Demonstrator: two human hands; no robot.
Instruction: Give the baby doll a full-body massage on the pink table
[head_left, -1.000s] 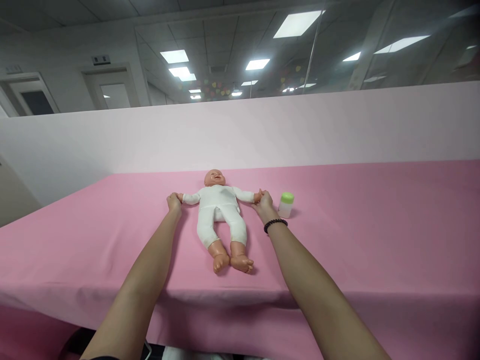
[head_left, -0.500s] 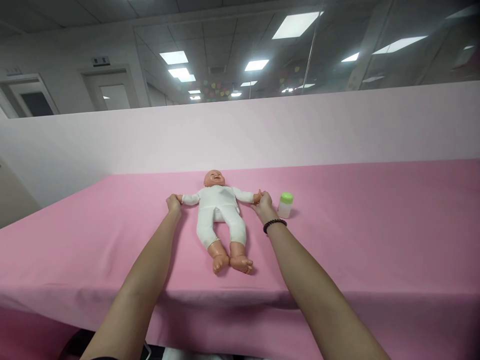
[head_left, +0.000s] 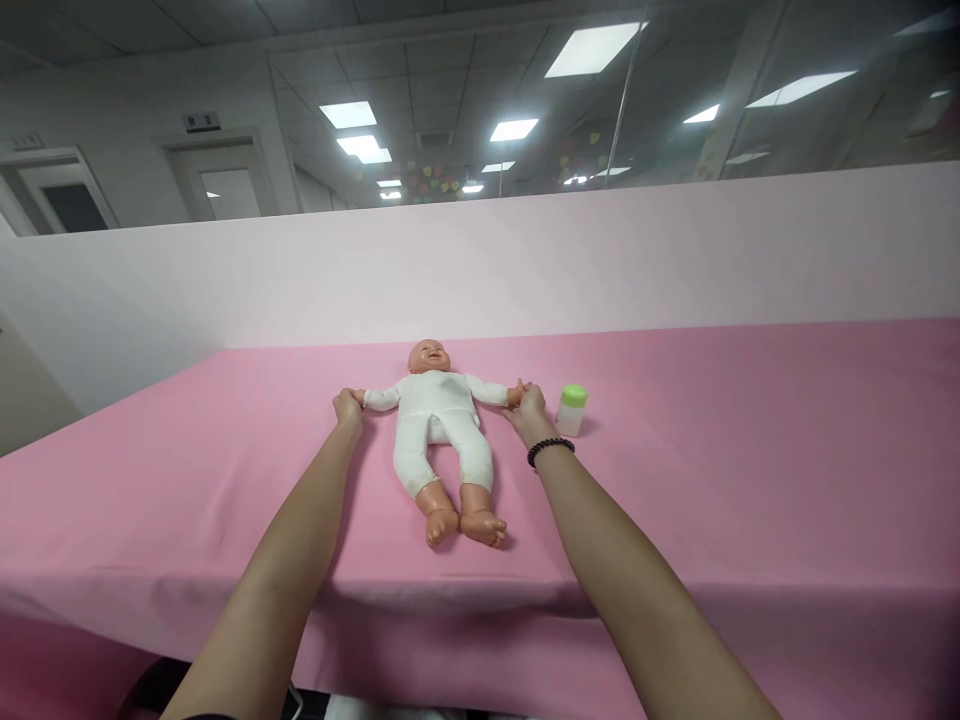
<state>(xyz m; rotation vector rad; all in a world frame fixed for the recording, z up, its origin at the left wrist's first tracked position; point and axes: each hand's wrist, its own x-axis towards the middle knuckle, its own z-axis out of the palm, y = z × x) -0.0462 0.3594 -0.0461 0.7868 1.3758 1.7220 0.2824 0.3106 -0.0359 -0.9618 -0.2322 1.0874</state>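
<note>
A baby doll (head_left: 436,395) in white clothing lies on its back on the pink cloth, head toward the far wall, bare feet toward me, arms spread out sideways. My left hand (head_left: 347,408) is closed around the doll's hand on the left side. On the other side, my right hand (head_left: 529,412) holds the doll's other hand between thumb and fingers. A dark beaded band circles my right wrist. Just right of that hand, a small container (head_left: 571,411) with a green lid stands upright.
Pink cloth (head_left: 750,450) covers the table and hangs over its front edge. A low white wall (head_left: 480,265) rises behind it, topped by glass with reflected ceiling lights. Doors (head_left: 229,190) show at the back left.
</note>
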